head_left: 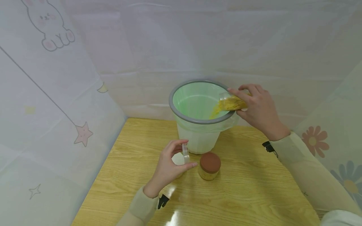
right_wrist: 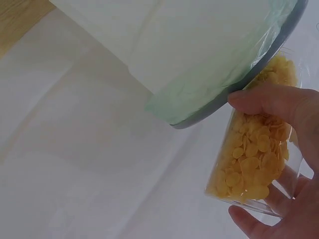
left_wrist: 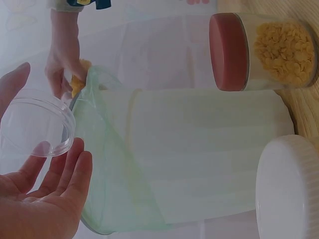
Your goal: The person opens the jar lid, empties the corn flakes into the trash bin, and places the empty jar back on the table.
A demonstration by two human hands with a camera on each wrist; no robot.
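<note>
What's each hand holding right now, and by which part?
The left hand pinches a clear round lid by its rim; the right hand grips a tilted clear jar of yellow flakes around its side.

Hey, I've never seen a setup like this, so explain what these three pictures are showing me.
There's no robot here: the left grip is a person's left hand, the right grip their right hand. The wide picture comes from a camera worn on the head, looking forward and down. The other two come from wrist cameras, left and right; the bin looks sideways in the left one. On the wooden table stand that green-lined bin, a red-brown-lidded jar and, partly behind the left hand, a white-topped container. The left hand pinches a clear round lid. The right hand holds a clear jar, tipped at the bin's mouth, with yellow flakes spilling out.
</note>
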